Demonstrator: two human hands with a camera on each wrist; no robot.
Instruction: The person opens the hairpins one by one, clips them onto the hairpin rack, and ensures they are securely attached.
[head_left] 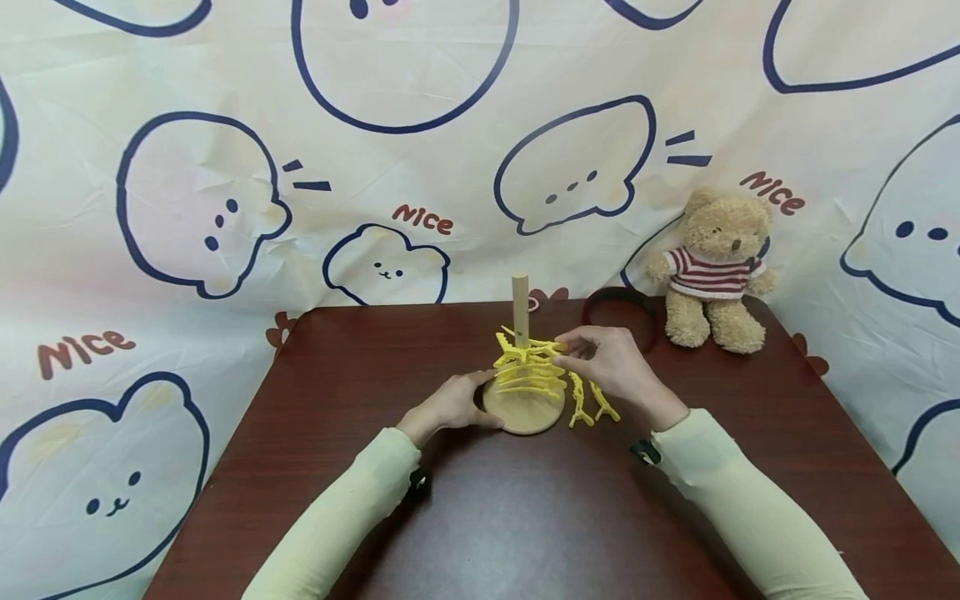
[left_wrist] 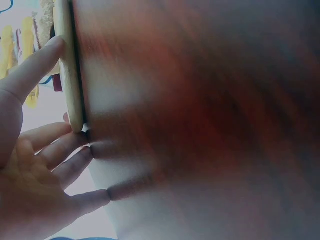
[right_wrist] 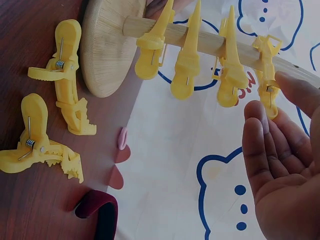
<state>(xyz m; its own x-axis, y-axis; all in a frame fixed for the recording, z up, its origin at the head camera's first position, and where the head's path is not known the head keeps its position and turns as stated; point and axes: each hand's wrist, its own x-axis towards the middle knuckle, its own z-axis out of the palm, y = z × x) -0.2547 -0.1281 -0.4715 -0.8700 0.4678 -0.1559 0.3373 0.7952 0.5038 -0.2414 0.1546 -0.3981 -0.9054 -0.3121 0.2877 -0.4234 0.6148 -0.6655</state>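
As the bench (head_left: 510, 533) spreads broadly in front and its far edge runs behind, one wooden stand (head_left: 525, 414) sits upright. Left hand (head_left: 452, 402): fingers and thumb wide apart, holding the stand's rim. Right hand (head_left: 611, 358): fingers narrowed, pinching the top yellow clip (right_wrist: 268, 77) at the post (head_left: 521, 298). Three lower clips (right_wrist: 185, 71): on the post. Two loose clips (right_wrist: 66, 82): beside the stand, right.

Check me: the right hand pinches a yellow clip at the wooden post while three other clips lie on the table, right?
Not three: two yellow clips lie on the table, as the right wrist view shows. The right hand does pinch another clip at the wooden post.
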